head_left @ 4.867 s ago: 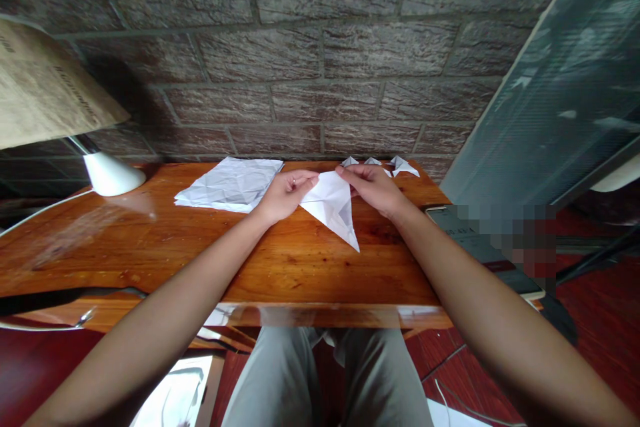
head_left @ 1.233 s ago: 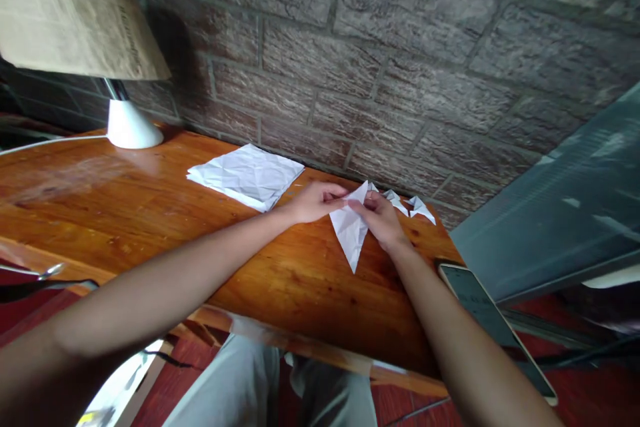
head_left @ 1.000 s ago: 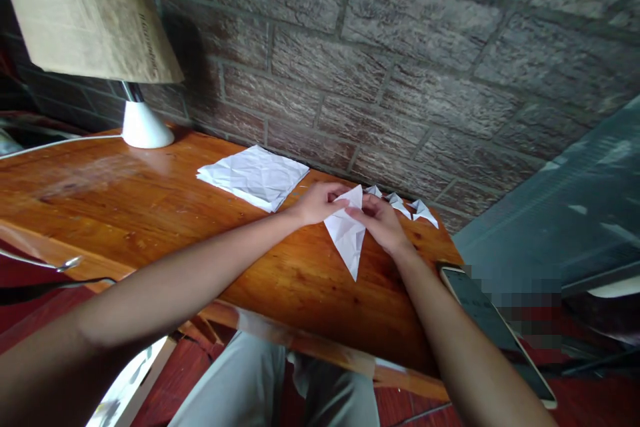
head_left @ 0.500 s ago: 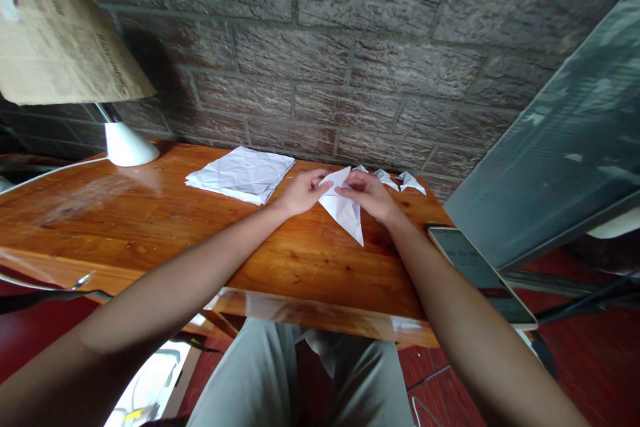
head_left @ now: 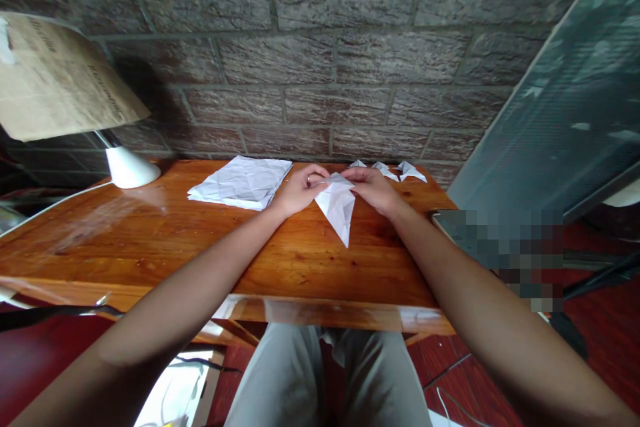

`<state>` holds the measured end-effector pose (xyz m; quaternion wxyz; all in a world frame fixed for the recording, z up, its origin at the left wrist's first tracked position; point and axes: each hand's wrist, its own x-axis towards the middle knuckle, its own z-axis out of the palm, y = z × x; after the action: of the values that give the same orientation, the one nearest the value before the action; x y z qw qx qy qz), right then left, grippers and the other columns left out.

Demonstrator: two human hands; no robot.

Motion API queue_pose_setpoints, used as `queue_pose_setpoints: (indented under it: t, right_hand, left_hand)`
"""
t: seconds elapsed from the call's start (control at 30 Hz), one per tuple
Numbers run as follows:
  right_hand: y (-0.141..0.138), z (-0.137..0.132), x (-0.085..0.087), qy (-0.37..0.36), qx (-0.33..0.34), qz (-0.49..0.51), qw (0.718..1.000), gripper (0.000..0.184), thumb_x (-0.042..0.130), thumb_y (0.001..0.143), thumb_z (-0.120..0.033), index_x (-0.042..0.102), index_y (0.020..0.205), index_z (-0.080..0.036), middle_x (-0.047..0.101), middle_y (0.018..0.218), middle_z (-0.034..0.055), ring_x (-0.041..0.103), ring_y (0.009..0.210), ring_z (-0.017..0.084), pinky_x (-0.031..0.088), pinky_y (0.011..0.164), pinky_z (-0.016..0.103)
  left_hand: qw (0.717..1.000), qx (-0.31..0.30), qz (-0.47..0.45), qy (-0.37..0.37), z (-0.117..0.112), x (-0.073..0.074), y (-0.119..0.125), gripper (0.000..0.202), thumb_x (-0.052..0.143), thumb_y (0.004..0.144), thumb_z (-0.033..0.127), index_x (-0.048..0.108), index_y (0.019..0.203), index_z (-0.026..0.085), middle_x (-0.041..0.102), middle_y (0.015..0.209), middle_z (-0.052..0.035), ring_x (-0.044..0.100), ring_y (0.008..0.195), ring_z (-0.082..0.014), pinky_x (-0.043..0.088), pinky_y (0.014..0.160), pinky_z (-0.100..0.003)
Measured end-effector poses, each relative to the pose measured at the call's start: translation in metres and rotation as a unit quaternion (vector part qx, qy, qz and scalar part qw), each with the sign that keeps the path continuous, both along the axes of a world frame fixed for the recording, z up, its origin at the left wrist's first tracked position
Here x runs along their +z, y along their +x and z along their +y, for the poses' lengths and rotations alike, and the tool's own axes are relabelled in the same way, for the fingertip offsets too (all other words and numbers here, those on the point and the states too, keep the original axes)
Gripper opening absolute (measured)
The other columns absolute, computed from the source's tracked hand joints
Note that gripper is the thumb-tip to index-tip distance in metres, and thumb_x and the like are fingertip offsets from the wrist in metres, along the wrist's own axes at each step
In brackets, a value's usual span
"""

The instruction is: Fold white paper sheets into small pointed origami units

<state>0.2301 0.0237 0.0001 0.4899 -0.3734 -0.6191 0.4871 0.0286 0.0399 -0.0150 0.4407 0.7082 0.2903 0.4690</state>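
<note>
Head view: left grip [head_left: 301,192] and right grip [head_left: 374,189] pinch folded paper [head_left: 337,208]; printing [head_left: 104,91] on the lampshade [head_left: 60,83] is unclear.

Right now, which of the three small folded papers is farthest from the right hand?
The rightmost paper, nearest the desk's right edge; the left one and middle one lie nearer the right hand.
</note>
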Motion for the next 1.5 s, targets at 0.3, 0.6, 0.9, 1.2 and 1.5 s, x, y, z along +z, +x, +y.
queue_pose_setpoints:
  t: [0.3,0.6,0.9,1.2,1.5]
  right_hand:
    - [0.0,-0.005,0.01,0.028,-0.026,0.031,0.999,0.029,0.086,0.057,-0.036,0.072,0.075,-0.018,0.074,0.079,0.0033,0.064,0.07,0.016,0.05,0.071,0.03]
    - [0.0,-0.007,0.011,0.001,0.044,-0.009,0.999,0.034,0.089,0.05,-0.03,0.079,0.08,-0.018,0.077,0.081,0.0028,0.066,0.071,0.017,0.052,0.073,0.032]
    - [-0.001,-0.007,0.007,0.024,0.004,-0.015,1.0,0.036,0.09,0.053,-0.039,0.074,0.077,-0.018,0.075,0.081,0.0039,0.065,0.074,0.017,0.052,0.073,0.031]
    - [0.001,-0.003,0.008,-0.06,-0.037,-0.018,0.997,0.044,0.08,0.067,-0.061,0.075,0.078,-0.019,0.074,0.078,0.0045,0.063,0.069,0.017,0.051,0.065,0.03]
    - [0.002,-0.006,0.008,-0.009,-0.021,-0.04,0.999,0.038,0.086,0.059,-0.047,0.077,0.08,-0.017,0.075,0.076,0.0031,0.06,0.064,0.015,0.046,0.06,0.028]
  left_hand:
    - [0.995,-0.069,-0.033,-0.06,-0.008,0.006,0.004,0.039,0.082,0.071,0.042,0.06,0.094,0.019,0.071,0.085,-0.0002,0.064,0.076,-0.0139,0.046,0.071,-0.025]
    - [0.996,-0.031,-0.009,-0.082,-0.006,0.004,0.002,0.061,0.078,0.074,0.048,0.057,0.123,0.018,0.07,0.073,0.0005,0.06,0.059,-0.013,0.041,0.056,-0.023]
    - [0.997,-0.05,0.028,-0.048,-0.012,0.009,0.004,0.042,0.074,0.077,0.051,0.07,0.098,0.015,0.07,0.073,-0.0015,0.059,0.059,-0.0134,0.04,0.055,-0.023]
    - [0.999,0.02,-0.029,-0.039,-0.005,0.003,0.006,0.04,0.078,0.072,0.043,0.068,0.098,0.015,0.075,0.08,-0.0038,0.065,0.066,-0.016,0.049,0.061,-0.026]
    - [0.997,0.053,-0.033,-0.034,-0.004,0.005,0.002,0.041,0.082,0.065,0.035,0.065,0.098,0.017,0.069,0.071,0.0017,0.06,0.059,-0.0122,0.043,0.055,-0.022]
